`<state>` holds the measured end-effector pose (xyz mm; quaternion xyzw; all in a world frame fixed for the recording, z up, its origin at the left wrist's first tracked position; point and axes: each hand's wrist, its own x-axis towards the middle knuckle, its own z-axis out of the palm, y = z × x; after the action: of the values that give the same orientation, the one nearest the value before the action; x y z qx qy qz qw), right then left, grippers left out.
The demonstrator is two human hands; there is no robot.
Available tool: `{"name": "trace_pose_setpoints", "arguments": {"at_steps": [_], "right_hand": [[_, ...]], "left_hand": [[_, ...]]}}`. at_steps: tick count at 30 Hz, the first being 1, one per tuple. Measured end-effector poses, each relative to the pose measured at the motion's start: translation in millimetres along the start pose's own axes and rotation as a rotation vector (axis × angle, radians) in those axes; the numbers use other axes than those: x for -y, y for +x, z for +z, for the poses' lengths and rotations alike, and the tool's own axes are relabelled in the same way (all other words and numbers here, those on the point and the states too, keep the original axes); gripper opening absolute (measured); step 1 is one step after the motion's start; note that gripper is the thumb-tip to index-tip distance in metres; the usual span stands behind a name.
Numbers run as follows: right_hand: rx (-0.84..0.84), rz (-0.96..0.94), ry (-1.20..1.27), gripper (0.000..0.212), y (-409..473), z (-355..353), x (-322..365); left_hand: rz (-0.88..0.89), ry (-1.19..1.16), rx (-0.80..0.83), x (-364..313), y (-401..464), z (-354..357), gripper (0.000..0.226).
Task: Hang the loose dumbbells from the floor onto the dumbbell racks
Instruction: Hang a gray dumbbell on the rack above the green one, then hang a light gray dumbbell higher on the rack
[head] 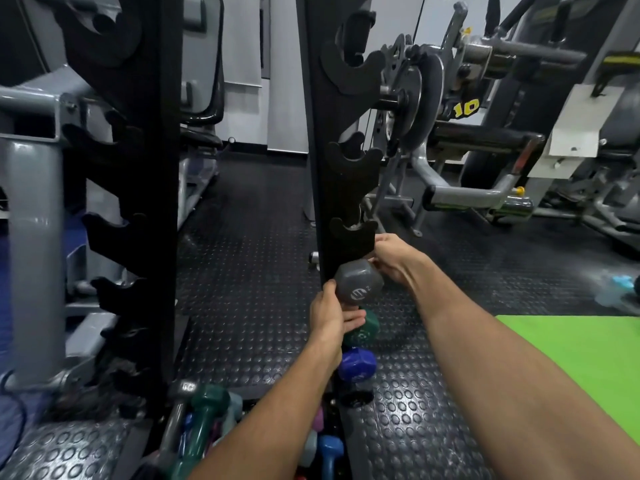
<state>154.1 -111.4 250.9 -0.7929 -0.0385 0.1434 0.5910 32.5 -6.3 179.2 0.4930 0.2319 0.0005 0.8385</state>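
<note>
Grey hex-head dumbbell at black upright rack, level with low cradle. Left hand grip wrapped under its head, right hand grip curled on far side. Risk: handle misses cradle, slips onto green dumbbell below. More loose ones on floor.

Gym: dumbbell racks, weight machines, studded rubber floor.

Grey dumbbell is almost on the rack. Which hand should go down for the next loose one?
Probably the left hand. It sits lower, under the grey dumbbell, nearer the loose dumbbells on the floor at the rack's foot. The right hand is higher, gripping the far end beside the rack hook.
</note>
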Motion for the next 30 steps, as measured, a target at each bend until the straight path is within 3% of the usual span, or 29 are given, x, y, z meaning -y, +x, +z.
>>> {"name": "trace_pose_setpoints", "arguments": {"at_steps": [4,8,11,15,19,21,25,28,30], "right_hand": [[-0.082,-0.054,0.034,0.027,-13,4,-7],[-0.334,-0.065,0.169,0.017,-29,6,-59],[-0.537,0.088,0.226,0.018,-42,15,-131],[-0.618,0.358,0.062,0.033,-38,31,-252],[-0.37,0.499,-0.152,0.015,-69,75,-282],[-0.177,0.529,-0.227,0.021,-77,98,-294],[0.094,0.395,-0.522,0.036,-74,144,-315],[0.226,0.286,-0.67,0.026,-62,179,-323],[0.328,0.248,-0.728,0.036,-50,199,-341]], "left_hand": [[0.017,0.076,-0.001,-6,0,-2,0.048],[0.058,0.291,0.002,-1,-1,-29,0.049],[0.055,0.405,-0.025,13,3,-62,0.047],[-0.028,0.56,-0.09,47,19,-113,0.047],[-0.098,0.776,-0.116,81,25,-158,0.04],[-0.153,0.904,-0.121,100,27,-179,0.034],[-0.256,1.097,-0.131,138,32,-220,0.031],[-0.239,1.138,-0.172,152,37,-234,0.033],[-0.225,1.116,-0.22,155,42,-235,0.032]]}}
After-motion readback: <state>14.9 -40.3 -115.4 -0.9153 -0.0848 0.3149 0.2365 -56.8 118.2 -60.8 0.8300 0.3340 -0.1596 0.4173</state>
